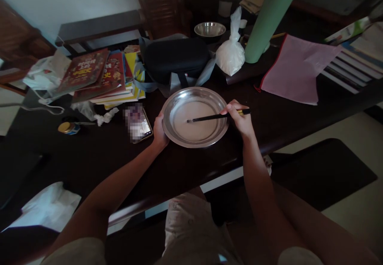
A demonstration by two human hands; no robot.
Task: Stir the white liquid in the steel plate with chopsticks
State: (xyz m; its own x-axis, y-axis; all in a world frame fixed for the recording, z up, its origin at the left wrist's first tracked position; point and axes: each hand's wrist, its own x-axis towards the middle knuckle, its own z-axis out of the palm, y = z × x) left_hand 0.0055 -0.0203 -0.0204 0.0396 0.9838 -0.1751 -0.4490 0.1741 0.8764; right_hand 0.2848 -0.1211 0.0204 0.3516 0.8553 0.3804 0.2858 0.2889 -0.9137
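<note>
Near the front edge of the dark table, about midway along it, sits a round steel plate holding a thin layer of pale liquid. Left hand: placed against the plate's left rim, fingers curled loosely around the edge, steadying it. Right hand: positioned at the plate's right rim, fingers closed around a pair of dark chopsticks; the chopsticks run nearly level across the plate, and their tips reach into the liquid close to the centre. Just left of the plate, beside the left hand, lies a phone. Further left along the table stands a small jar with a yellow lid, with crumpled white wrapping near it. Toward the back edge, a stack of books occupies the left side, and a black zip case lies directly behind the plate. Right of the case stands a knotted white plastic bag, then a green roll leaning upward. A steel bowl sits behind the bag. A pink cloth lies toward the right end of the table.
</note>
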